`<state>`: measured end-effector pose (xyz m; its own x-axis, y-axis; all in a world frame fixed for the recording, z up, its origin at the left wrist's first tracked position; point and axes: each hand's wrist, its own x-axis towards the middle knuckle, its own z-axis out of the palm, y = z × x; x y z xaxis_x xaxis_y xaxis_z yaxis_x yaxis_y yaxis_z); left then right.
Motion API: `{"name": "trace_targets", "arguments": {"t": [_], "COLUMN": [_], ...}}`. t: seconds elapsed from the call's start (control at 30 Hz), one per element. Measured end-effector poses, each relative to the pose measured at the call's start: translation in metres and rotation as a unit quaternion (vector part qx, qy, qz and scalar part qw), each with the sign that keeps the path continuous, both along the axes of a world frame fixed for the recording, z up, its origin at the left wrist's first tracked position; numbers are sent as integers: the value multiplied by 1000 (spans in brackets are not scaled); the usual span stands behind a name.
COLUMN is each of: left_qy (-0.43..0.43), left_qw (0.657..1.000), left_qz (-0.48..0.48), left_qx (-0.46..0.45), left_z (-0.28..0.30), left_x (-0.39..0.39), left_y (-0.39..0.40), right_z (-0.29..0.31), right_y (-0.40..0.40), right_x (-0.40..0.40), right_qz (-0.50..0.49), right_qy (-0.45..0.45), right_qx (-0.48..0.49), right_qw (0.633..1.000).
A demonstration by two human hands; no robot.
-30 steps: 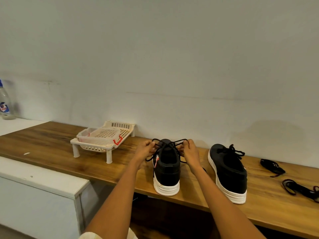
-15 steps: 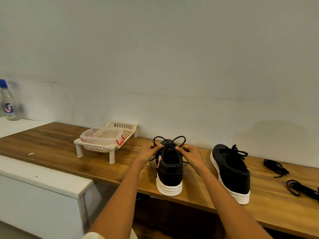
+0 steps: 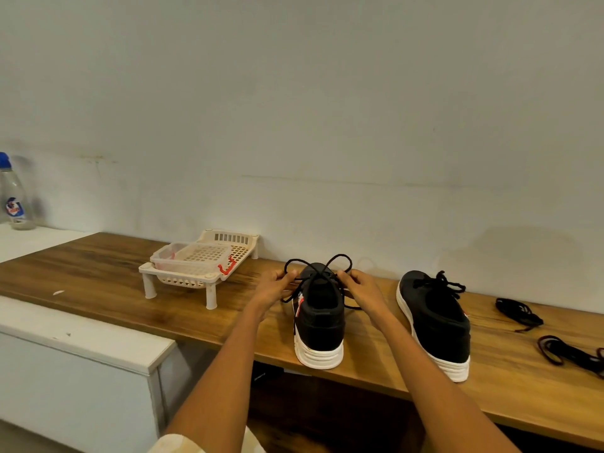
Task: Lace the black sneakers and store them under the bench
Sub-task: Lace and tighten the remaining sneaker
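Note:
Two black sneakers with white soles stand on the wooden bench [image 3: 98,276], heels toward me. My left hand [image 3: 273,286] and my right hand [image 3: 361,291] flank the left sneaker [image 3: 322,325]. Each hand pinches a loop of its black lace [image 3: 318,266], and the two loops cross above the tongue. The right sneaker [image 3: 436,322] stands apart to the right with its lace tied in a bow.
A cream plastic rack [image 3: 199,266] on short legs stands at the back left of the bench. Two loose dark laces [image 3: 518,313] [image 3: 568,353] lie at the far right. A clear bottle [image 3: 14,197] sits on a white ledge [image 3: 81,335] at the left.
My hands have drawn together over the left sneaker, and the two lace loops now cross above the tongue. The view has shifted slightly left.

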<state>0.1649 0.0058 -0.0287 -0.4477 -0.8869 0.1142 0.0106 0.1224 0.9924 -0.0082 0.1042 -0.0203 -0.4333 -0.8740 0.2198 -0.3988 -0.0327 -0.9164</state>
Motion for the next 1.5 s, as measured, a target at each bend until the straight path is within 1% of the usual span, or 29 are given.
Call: {"name": "trace_targets", "arguments": {"t": [0.07,0.17,0.27,0.33,0.37,0.4,0.43,0.47,0.5,0.53,0.57,0.6,0.63,0.67,0.7,0.73,0.77,0.83,0.87,0.9,0.93,0.97,1.0,1.03,1.1,1.17,1.33,1.4,1.5], "left_qy": [-53,-143,-135,-54,29,143,266,378,460,513,532,524,491,439,368,286,201,37,-41,-102,-138,-161,-180,-195,-196,-174,-124,-114,-64], "left_qw": [998,986,987,998,999,983,948,900,853,817,799,799,817,846,880,914,941,978,983,980,976,972,968,964,962,967,983,986,996], "left_qz": [-24,-49,-58,-25,7,37,58,66,69,72,80,92,109,133,166,196,219,207,166,113,56,5,-34,-64,-102,-110,-50,-40,-13], "left_qx": [-27,-76,-69,-7,45,107,164,207,235,254,270,280,283,272,249,213,162,13,-65,-126,-161,-171,-170,-167,-163,-151,-126,-118,-67], "left_z": [-1,-4,-4,-3,-1,2,7,11,13,13,11,9,6,5,5,6,7,8,8,10,11,12,12,12,12,12,13,16,23], "left_x": [4,9,17,21,21,22,23,25,27,29,31,32,33,34,33,33,32,28,26,23,21,19,18,18,19,22,23,22,16], "left_y": [-2,-4,1,1,0,-2,-4,-6,-8,-10,-11,-12,-14,-14,-15,-14,-13,-10,-9,-4,-3,0,-1,0,-2,-1,1,1,4], "right_z": [2,3,6,13,17,20,23,23,23,23,23,25,26,27,28,28,25,20,18,15,14,11,8,6,7,10,10,14,27], "right_y": [6,13,16,17,18,20,23,27,29,32,33,32,31,30,27,26,22,15,13,11,11,11,11,12,17,20,21,22,23], "right_x": [-2,-7,-13,-19,-23,-26,-29,-31,-34,-36,-36,-36,-36,-35,-35,-33,-34,-35,-35,-35,-32,-29,-26,-23,-18,-20,-25,-21,-17], "right_qz": [38,49,26,-45,-84,-109,-113,-103,-89,-79,-73,-72,-72,-80,-96,-123,-152,-185,-180,-161,-123,-76,-31,5,43,53,35,37,41], "right_qy": [37,76,31,-59,-136,-229,-323,-404,-468,-512,-543,-567,-585,-591,-578,-542,-482,-298,-186,-69,40,127,184,209,208,199,198,130,-20], "right_qx": [16,16,6,-7,-22,-52,-104,-162,-211,-242,-262,-278,-290,-291,-278,-252,-220,-147,-110,-73,-32,7,40,65,85,74,71,64,-5], "right_qw": [998,996,999,997,987,966,934,895,854,821,794,772,754,748,761,792,834,925,959,982,991,989,982,976,973,976,977,989,999]}}
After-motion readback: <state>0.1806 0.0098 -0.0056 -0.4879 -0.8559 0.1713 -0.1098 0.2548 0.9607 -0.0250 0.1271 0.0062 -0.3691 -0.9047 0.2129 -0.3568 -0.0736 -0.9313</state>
